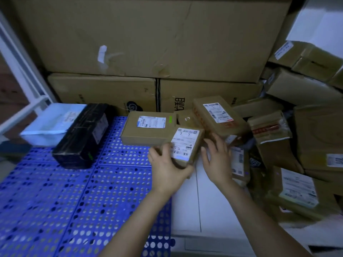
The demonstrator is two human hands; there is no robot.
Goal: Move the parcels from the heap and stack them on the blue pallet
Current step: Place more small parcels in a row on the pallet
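My left hand [167, 167] grips a small brown parcel [185, 145] with a white label, held at the right edge of the blue pallet [65, 191]. My right hand [217, 160] hovers just right of that parcel with fingers spread, holding nothing. On the pallet lie a flat brown box [148, 128], a black wrapped parcel [83, 134] and a pale blue mailer bag [50, 123]. The heap of brown parcels [278, 145] sits to the right on the floor.
Large cardboard cartons [148, 43] stand stacked behind the pallet and heap. A labelled brown box [219, 115] leans at the heap's left side. White floor tiles [204, 210] show between pallet and heap. A white frame [22, 86] runs along the left.
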